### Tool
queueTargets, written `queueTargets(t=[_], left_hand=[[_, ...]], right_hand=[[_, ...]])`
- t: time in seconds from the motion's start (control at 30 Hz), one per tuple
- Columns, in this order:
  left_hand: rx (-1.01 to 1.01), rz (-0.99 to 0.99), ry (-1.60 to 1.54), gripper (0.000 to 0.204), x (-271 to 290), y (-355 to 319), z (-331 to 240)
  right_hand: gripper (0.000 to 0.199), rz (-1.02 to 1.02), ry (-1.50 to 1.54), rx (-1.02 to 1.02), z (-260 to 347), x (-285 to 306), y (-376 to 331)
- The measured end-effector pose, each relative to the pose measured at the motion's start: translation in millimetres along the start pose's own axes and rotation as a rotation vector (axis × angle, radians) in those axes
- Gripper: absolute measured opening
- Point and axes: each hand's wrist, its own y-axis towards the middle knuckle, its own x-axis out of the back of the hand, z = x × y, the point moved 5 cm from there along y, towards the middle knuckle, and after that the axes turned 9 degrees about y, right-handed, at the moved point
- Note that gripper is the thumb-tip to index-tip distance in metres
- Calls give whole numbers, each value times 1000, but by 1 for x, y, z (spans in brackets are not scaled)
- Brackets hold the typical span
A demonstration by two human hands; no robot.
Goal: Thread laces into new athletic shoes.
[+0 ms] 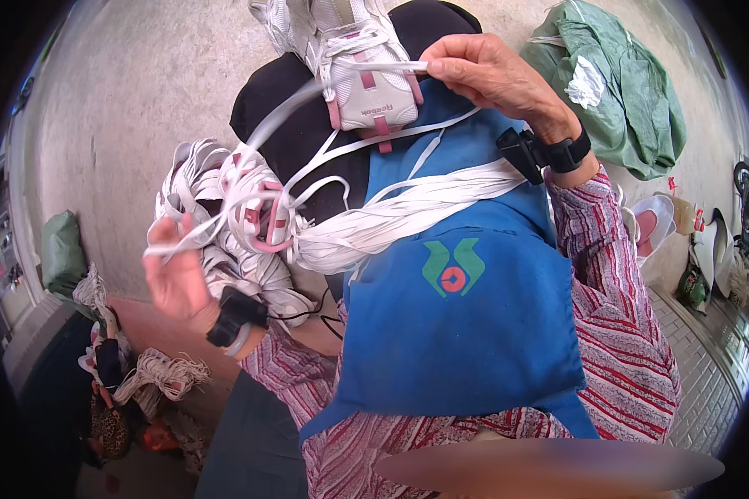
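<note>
A white sneaker with pink trim (379,104) rests on my dark-trousered knees, its toe pointing away. Between thumb and fingers, my right hand (491,79) pinches the tip of a white shoelace (383,66) that runs over the shoe. My left hand (179,279), blurred and palm up, has another stretch of lace across its fingers, which look bent around it. A thick bundle of white laces (416,212) lies over my lap on the blue apron (466,358). Beside my left hand sits a heap of white and pink shoes (254,216) with loose laces.
A green sack (616,100) stands on the concrete floor (150,75) at the right, with a smaller green sack (62,249) far left. More bundled laces (162,374) lie at the lower left. A foot in a pale shoe (653,224) shows at the right.
</note>
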Motion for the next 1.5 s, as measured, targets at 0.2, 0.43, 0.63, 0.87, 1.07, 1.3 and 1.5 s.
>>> queueTargets(t=[0.2, 0.43, 0.63, 0.87, 1.07, 1.3, 1.5], left_hand=[[-114, 4, -363, 7, 116, -29, -111], [-448, -483, -449, 21, 218, -67, -187], [-475, -134, 3, 15, 101, -12, -150], [108, 244, 673, 21, -122, -3, 32], [22, 415, 1157, 14, -185, 4, 122], [-273, 234, 1344, 14, -178, 24, 121], [-477, 174, 1474, 13, -183, 27, 111]], right_hand=[[23, -84, 11, -12, -2, 46, 9], [25, -561, -12, -67, -32, 131, 43], [26, -742, -1281, 767, 3, 154, 33], [11, 147, -677, 698, 41, 3, -29], [13, 287, -1149, 483, -3, -26, -39], [11, 108, -874, 367, 20, 27, -34], [21, -42, -1015, 538, 30, 6, -48]])
